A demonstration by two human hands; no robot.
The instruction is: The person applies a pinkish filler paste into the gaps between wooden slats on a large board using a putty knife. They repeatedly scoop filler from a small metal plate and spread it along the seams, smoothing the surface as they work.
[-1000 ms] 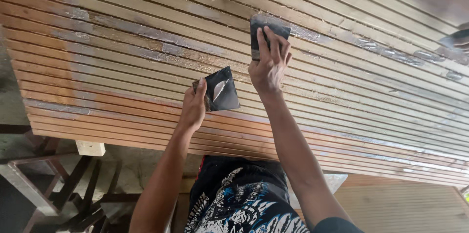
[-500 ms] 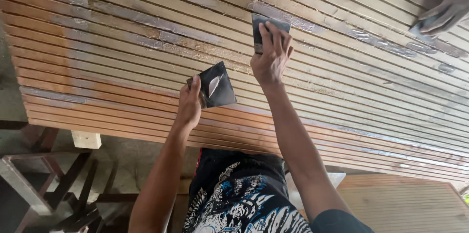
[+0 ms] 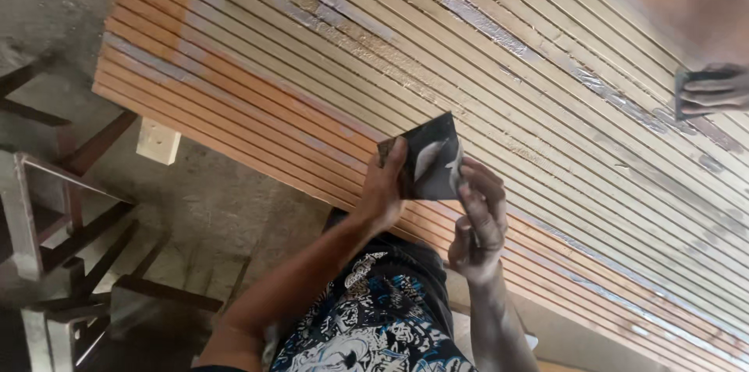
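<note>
From the head camera I see my left hand (image 3: 384, 189) at frame centre, closed on a dark square sheet (image 3: 427, 160) with pale filler smeared on it, held just over the slatted wooden panel (image 3: 328, 52). My right hand (image 3: 477, 220) sits just right of it, fingers curled against the sheet's edge, its own scraper hidden from me. At right, another person's hand (image 3: 714, 90) presses a dark pad onto the panel.

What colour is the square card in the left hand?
Black, with a pale grey-white smear of filler; the square card in the left hand shows best in the head view.
</note>
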